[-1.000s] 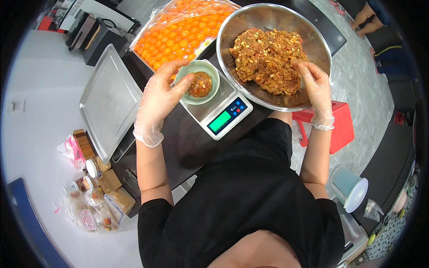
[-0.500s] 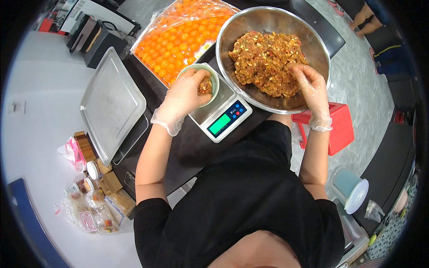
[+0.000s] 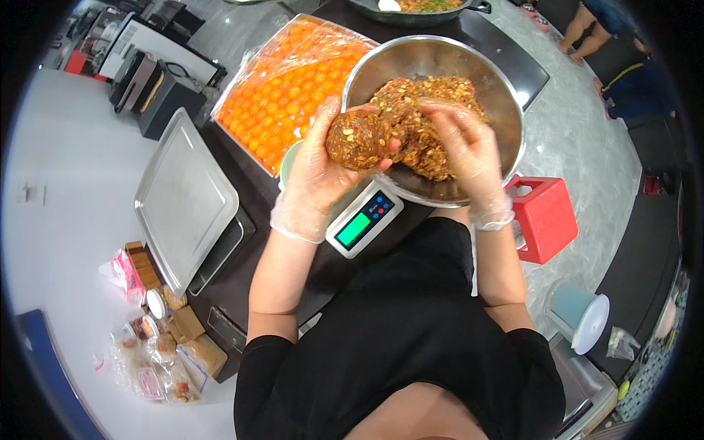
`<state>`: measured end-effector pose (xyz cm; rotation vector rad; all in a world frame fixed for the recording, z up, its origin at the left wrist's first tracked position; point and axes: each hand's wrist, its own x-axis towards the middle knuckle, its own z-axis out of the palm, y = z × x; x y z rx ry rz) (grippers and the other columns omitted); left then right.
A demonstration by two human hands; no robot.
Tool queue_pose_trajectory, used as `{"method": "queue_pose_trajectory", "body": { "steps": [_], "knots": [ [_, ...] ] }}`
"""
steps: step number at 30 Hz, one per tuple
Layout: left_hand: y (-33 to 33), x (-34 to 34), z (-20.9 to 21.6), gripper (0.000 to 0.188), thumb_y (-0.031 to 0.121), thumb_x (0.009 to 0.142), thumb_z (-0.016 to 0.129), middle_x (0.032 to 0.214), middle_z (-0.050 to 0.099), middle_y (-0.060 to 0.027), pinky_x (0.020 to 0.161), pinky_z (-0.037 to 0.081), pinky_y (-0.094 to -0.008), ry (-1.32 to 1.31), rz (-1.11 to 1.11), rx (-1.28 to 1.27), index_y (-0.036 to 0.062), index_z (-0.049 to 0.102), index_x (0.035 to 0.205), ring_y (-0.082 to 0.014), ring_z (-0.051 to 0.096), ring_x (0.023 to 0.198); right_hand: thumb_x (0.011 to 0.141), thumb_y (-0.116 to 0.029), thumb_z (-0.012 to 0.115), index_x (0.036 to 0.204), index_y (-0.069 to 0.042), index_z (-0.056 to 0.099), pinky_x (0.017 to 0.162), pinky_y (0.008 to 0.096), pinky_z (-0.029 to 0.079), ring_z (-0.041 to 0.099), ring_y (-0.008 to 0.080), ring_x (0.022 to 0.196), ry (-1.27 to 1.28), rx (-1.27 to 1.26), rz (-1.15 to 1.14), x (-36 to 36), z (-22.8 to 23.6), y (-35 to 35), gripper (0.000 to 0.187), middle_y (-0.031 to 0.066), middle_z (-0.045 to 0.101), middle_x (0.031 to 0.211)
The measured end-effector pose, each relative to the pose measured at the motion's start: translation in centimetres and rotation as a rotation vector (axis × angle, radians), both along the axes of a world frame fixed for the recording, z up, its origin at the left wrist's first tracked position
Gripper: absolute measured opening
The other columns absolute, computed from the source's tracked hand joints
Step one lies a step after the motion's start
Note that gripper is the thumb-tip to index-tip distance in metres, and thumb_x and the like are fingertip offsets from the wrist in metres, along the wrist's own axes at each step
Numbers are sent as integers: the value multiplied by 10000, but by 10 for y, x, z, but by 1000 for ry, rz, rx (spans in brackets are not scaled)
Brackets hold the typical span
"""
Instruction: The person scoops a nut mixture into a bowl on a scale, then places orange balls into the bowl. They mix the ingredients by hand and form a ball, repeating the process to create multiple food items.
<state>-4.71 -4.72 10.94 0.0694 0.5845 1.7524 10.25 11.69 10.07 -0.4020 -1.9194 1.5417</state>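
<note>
In my gloved left hand (image 3: 317,165) rests a round ball of brown nut-and-seed filling (image 3: 353,141), held up by the palm and fingers. My gloved right hand (image 3: 469,150) hovers just right of it, over the steel mixing bowl (image 3: 506,110), its fingers loosely curved and apart with nothing seen in them. A large lump of the same sticky filling (image 3: 429,158) lies in the bowl. Below my left hand is a digital scale (image 3: 364,224) with a lit green display. A pale green small bowl (image 3: 289,163) shows only its edge behind my left wrist.
A tray of orange egg yolks (image 3: 275,95), partly under plastic film, lies at the far left of the bowl. Metal baking trays (image 3: 187,198) stand at the left. A dark pan (image 3: 411,16) is at the back, a red stool (image 3: 546,220) at the right. Other people's legs show top right.
My left hand has lifted the filling ball out of the small bowl and moved right with it. My right hand has come left, toward the ball. The view has shifted slightly.
</note>
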Motion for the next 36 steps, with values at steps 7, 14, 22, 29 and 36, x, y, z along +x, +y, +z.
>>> {"method": "queue_pose_trajectory", "body": {
  "steps": [7, 14, 22, 29, 36],
  "knots": [
    [50, 35, 4, 443, 371, 991, 465, 1259, 593, -151, 955, 506, -488, -213, 138, 80, 66, 509, 1309, -301, 589, 1152, 633, -413, 844, 1329, -77, 517, 1070, 477, 353, 532, 353, 1208, 112, 603, -59, -13, 17, -14, 839, 150, 570, 1275],
    [64, 38, 18, 499, 392, 1033, 392, 1351, 528, -161, 1060, 441, -436, 261, 58, 14, 36, 445, 1379, -277, 546, 1223, 646, -401, 864, 1361, -62, 487, 1010, 396, 436, 538, 339, 1214, 203, 442, 5, -11, 19, 16, 876, 151, 588, 1271],
    [75, 42, 14, 476, 420, 987, 487, 1165, 628, -175, 962, 506, -495, -255, -11, 126, 50, 531, 1284, -316, 609, 1112, 645, -473, 829, 1361, -75, 488, 1079, 487, 358, 500, 331, 1267, 225, 329, 19, -3, 23, 20, 887, 140, 526, 1361],
    [79, 67, 13, 417, 344, 1037, 410, 1318, 547, -86, 1030, 454, -391, 290, 184, 55, 91, 466, 1363, -214, 549, 1212, 768, -374, 736, 1140, -87, 643, 1056, 542, 371, 628, 326, 1078, 262, 552, -103, -12, 22, 17, 479, 116, 673, 1103],
    [92, 40, -15, 412, 342, 1042, 409, 1285, 562, -100, 991, 479, -367, 10, 108, 343, 64, 480, 1339, -206, 563, 1177, 879, -133, 594, 1061, -43, 681, 1012, 457, 445, 645, 337, 1026, 217, 726, -305, -22, 39, -6, 221, 147, 691, 1030]
  ]
}}
